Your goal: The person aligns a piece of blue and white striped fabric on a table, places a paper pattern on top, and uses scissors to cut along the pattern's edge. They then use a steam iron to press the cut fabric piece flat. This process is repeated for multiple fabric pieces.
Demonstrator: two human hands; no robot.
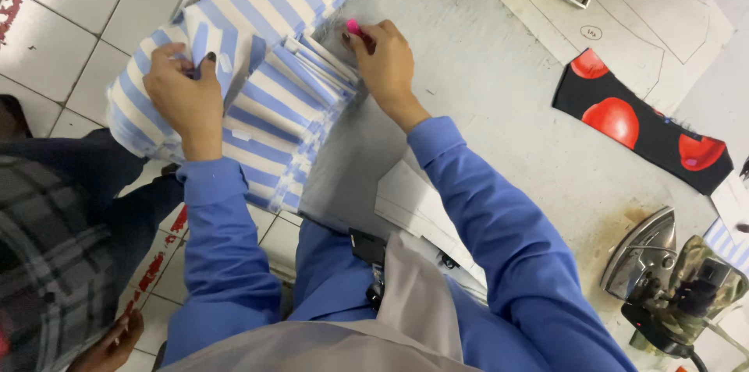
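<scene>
Fingers point(360, 35) pinching pink chalk point(353, 26), striped fabric point(273, 99), iron point(644, 251)

Both arms wear long sleeves point(476, 208) of a plain mid-blue cloth, each ending in a buttoned cuff point(204, 178) at the wrist — the cloth creases along the forearms. Below the cuffs, toward the chest, the same blue shows as a shirt front. Over it lies a pale grey apron bib point(417, 302), and a small black clip point(368, 251) sits at the bib's top edge. One fingernail point(211, 58) on the left hand point(183, 95) is painted dark; the right hand point(386, 64) is bare.
</scene>
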